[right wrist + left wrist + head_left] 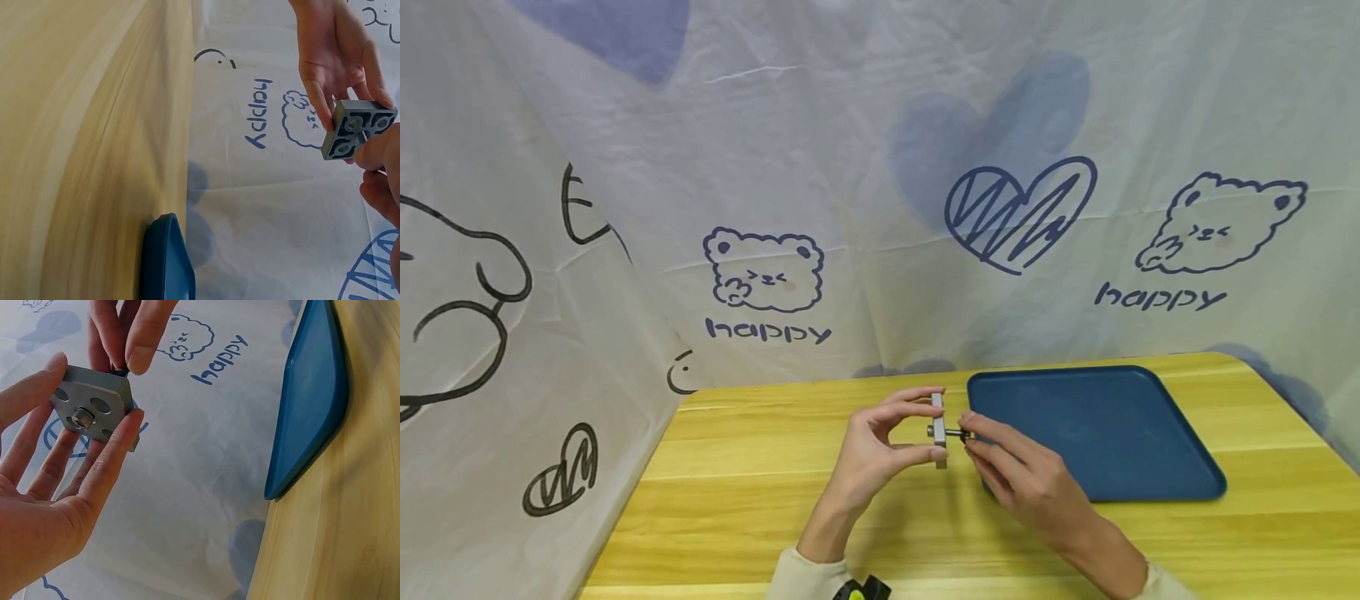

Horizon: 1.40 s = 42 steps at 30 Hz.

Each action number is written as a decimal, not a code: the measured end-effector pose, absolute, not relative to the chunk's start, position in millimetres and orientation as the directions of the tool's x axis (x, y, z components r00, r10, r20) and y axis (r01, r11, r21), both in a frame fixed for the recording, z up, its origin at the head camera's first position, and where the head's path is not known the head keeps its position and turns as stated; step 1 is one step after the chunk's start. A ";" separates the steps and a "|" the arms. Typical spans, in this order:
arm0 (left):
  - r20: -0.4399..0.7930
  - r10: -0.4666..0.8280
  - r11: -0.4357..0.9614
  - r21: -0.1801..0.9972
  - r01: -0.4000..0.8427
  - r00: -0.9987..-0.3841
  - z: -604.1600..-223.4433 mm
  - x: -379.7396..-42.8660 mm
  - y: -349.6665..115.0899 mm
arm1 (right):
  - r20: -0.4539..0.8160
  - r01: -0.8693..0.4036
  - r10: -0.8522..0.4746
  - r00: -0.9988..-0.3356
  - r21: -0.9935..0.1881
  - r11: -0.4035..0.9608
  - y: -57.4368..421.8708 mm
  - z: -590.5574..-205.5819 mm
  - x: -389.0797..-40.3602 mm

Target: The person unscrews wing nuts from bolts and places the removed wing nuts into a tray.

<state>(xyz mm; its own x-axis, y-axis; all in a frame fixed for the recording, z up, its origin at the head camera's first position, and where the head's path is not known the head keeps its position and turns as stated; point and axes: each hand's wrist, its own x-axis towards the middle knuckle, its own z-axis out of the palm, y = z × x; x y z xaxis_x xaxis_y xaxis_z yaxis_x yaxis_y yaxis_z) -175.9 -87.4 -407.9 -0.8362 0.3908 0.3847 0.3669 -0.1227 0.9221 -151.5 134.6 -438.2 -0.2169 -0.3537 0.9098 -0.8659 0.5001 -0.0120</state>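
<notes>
My left hand holds a square grey metal block by its edges, raised above the table. The block has round holes near its corners, and its hollowed back face shows in the right wrist view. A bolt runs through the centre hole, its head on the side toward my left palm. On the other side its thin shank sticks out toward my right hand. Thumb and fingers of that hand pinch a small dark piece at the shank's end. Fingertips hide most of this piece, so I cannot tell its kind.
A blue rectangular tray lies on the wood-grain table, just behind and to the right of my right hand. White cloth with blue drawings hangs behind the table and along its left side.
</notes>
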 end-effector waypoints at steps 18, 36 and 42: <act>0.387 0.403 -0.144 0.922 0.360 -0.829 -405.4 -174.5 -84.6 | 0.308 -0.311 -0.132 -0.942 -0.950 0.002 147.1 -423.7 -144.3; 0.355 0.457 -0.145 0.935 0.325 -0.816 -407.0 -173.6 -79.7 | -0.014 0.060 -0.239 -0.971 -0.981 -0.187 146.1 -419.3 -146.5; 0.348 0.467 -0.132 0.936 0.325 -0.812 -406.5 -172.2 -79.1 | -0.014 0.062 -0.262 -0.965 -0.982 -0.179 148.2 -419.8 -146.2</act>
<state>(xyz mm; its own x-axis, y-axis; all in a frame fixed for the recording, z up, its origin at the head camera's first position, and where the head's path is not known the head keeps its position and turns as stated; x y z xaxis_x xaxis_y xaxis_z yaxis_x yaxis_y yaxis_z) -172.2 -79.1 -406.5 -0.8125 0.4673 0.3485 0.3254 -0.1323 0.9363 -146.2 148.2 -419.8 -0.9651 -0.2616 -0.0136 0.0623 -0.1787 -0.9819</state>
